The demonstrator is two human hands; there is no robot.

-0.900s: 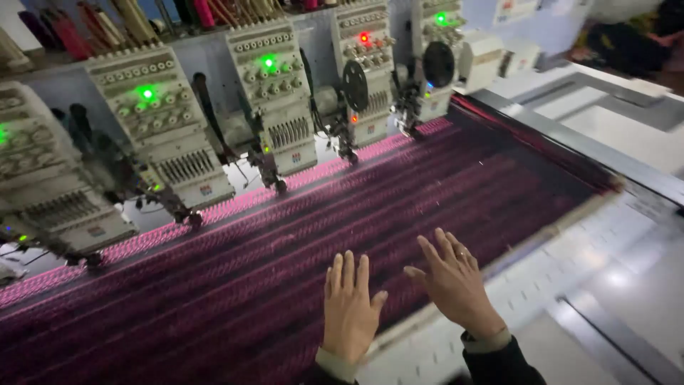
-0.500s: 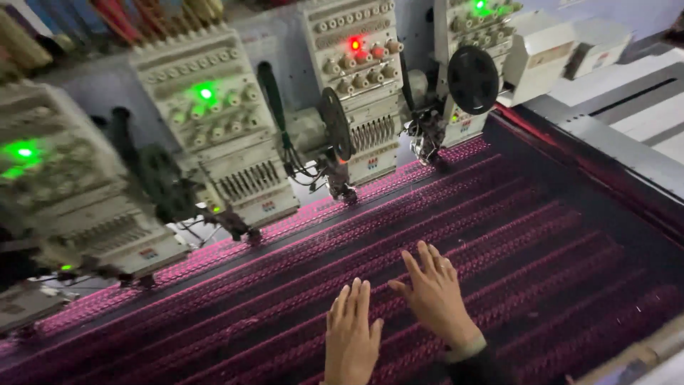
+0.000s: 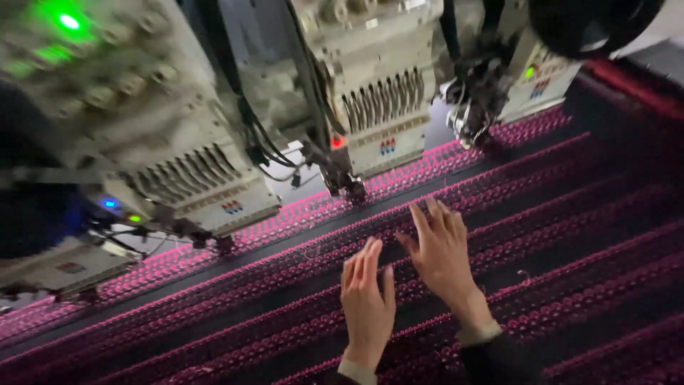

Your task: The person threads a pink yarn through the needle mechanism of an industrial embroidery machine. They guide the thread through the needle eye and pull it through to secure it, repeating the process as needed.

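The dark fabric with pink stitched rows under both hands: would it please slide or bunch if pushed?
The fabric looks stretched flat, so it would probably give little. Both the left hand and right hand lie open on it without wrinkling it. Lifted free, it would likely flop.

two bare hands seen from above, palms down, side by side. left hand (image 3: 368, 299) flat, fingers together & straight, pointing fwd. right hand (image 3: 442, 253) slightly ahead, fingers spread, thumb out toward the left one. dark sleeves w/ pale cuffs at both wrists.
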